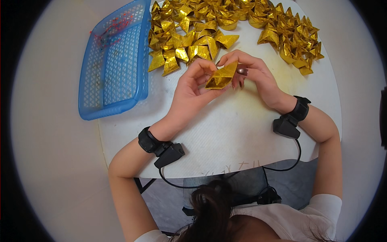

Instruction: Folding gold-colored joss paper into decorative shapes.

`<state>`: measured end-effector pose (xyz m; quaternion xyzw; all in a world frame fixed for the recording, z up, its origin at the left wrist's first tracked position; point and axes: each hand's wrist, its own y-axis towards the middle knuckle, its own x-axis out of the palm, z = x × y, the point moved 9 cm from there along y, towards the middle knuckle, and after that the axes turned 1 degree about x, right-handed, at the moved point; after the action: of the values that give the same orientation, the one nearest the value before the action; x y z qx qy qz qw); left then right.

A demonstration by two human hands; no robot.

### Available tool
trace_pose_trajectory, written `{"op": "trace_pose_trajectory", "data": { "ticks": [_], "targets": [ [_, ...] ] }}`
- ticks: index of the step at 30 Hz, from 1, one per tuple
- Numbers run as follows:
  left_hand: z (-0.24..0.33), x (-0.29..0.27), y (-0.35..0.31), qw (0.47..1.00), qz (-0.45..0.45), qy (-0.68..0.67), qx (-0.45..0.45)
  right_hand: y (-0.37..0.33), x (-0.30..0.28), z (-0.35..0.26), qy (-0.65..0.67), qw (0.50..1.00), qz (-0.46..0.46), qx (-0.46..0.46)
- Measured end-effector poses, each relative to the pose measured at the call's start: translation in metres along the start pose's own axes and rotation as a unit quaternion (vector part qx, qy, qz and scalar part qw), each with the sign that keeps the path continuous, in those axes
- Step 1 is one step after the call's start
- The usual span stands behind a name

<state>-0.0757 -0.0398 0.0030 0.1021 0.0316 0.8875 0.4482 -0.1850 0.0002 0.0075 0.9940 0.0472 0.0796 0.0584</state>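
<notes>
Between my two hands, above the white table, is a folded gold foil paper ingot (222, 76) with pointed ends. My left hand (194, 82) grips its left end, thumb along the near edge and fingers curled behind. My right hand (258, 74) pinches the right end, with a dark-nailed thumb pressed to the foil. Some fingertips of both hands are hidden behind the paper. Just beyond my hands lie many finished-looking gold paper ingots (197, 40), crowded together in an arc.
A blue plastic basket (117, 108) with latticed walls stands at the left, with small red pieces in its far end. More gold ingots (292, 44) spread along the far right of the white table (225, 137). Black cables (300, 153) hang from devices strapped on both wrists.
</notes>
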Motion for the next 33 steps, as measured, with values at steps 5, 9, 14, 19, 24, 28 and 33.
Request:
{"op": "trace_pose_trajectory", "data": {
  "ticks": [5,9,14,19,24,28,33],
  "targets": [
    [-0.0012,0.0074,-0.0012,0.999,-0.033,-0.010,-0.027,0.0002,0.0013,-0.0012,-0.026,1.000,0.017,0.003],
    [0.0003,0.0062,-0.0022,0.999,-0.029,0.006,-0.015,0.0011,0.0008,0.0004,-0.013,1.000,0.023,0.010],
    [0.0060,0.0066,-0.0023,0.999,-0.043,-0.024,-0.021,0.0021,-0.0039,-0.0007,0.014,0.999,0.030,0.002],
    [0.0058,0.0065,-0.0041,0.995,-0.026,-0.083,-0.057,0.0027,-0.0021,-0.0004,0.048,0.998,0.030,0.006],
    [0.0029,0.0040,-0.0036,0.987,-0.014,-0.145,-0.067,0.0028,-0.0032,-0.0009,0.036,0.999,0.033,-0.003],
    [-0.0017,0.0018,-0.0034,0.986,0.006,-0.141,-0.086,0.0030,-0.0028,0.0018,0.038,0.999,0.024,0.000],
    [-0.0038,-0.0024,-0.0021,0.986,0.022,-0.147,-0.072,0.0024,-0.0027,-0.0004,0.033,0.999,0.027,-0.010]
  ]
}}
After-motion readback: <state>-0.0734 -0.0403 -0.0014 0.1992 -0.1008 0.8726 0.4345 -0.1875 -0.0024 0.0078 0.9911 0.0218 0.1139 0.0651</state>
